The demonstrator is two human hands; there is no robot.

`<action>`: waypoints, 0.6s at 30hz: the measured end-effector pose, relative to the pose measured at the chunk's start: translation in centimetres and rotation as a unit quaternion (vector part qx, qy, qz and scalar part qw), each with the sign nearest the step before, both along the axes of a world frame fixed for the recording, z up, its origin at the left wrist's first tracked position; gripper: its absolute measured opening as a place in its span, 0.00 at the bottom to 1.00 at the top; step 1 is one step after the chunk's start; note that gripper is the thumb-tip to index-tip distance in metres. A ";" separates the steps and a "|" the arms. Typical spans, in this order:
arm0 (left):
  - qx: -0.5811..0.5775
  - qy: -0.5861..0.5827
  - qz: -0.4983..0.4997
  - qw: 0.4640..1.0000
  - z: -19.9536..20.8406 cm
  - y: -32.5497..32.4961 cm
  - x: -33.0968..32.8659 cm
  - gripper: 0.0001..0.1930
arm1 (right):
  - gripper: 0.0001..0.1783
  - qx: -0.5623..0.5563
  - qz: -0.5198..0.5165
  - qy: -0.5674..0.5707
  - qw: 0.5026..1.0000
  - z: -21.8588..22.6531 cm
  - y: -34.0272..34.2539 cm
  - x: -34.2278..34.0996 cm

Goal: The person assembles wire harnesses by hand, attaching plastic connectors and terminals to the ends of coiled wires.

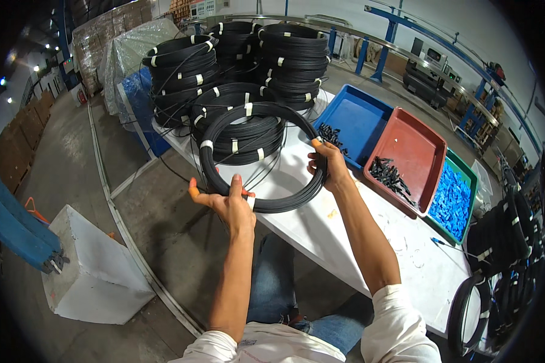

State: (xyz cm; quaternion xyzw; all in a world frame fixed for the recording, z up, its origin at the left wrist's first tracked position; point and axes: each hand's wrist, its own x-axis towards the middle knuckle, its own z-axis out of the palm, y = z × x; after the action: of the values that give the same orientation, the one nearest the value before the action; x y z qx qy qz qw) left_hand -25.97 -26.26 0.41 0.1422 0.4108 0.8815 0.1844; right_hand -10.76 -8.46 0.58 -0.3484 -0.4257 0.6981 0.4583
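1. Left hand (pixel 231 209) meets the lower left of the black coil (pixel 287 201), my thumb and forefinger spread; I cannot tell whether the other fingers grip.
2. My right hand (pixel 329 162) is closed around the coil's right side, thumb on top.
3. I hold the coil tilted over the near edge of the white table (pixel 430 296), before the stacked coils (pixel 248 148).
4. To my right sit blue (pixel 357 115), red (pixel 412 136) and green trays (pixel 471 175).
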 end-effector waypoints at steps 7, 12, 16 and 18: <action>0.037 0.080 -0.072 0.993 -0.7 -9.0 3.8 0.44 | 0.42 0.018 0.128 -0.019 0.991 -0.1 -6.0 5.9; 0.082 0.136 -0.220 0.962 -1.4 -16.7 4.9 0.53 | 0.48 0.071 0.231 0.084 0.967 0.7 -9.5 12.5; 0.036 0.097 -0.391 0.915 -3.7 -17.1 6.8 0.59 | 0.43 0.062 0.145 -0.180 0.971 2.6 -14.6 19.1; 0.018 0.106 -0.450 0.887 -4.5 -17.3 8.2 0.59 | 0.40 0.108 0.099 -0.304 0.941 1.5 -17.6 21.6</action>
State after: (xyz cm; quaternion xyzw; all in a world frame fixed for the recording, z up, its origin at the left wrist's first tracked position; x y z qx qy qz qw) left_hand -17.73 -43.59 -4.11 0.4071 0.3041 0.6910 0.5141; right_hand 10.83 -26.02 2.10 -0.4486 -0.6498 0.5507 0.2705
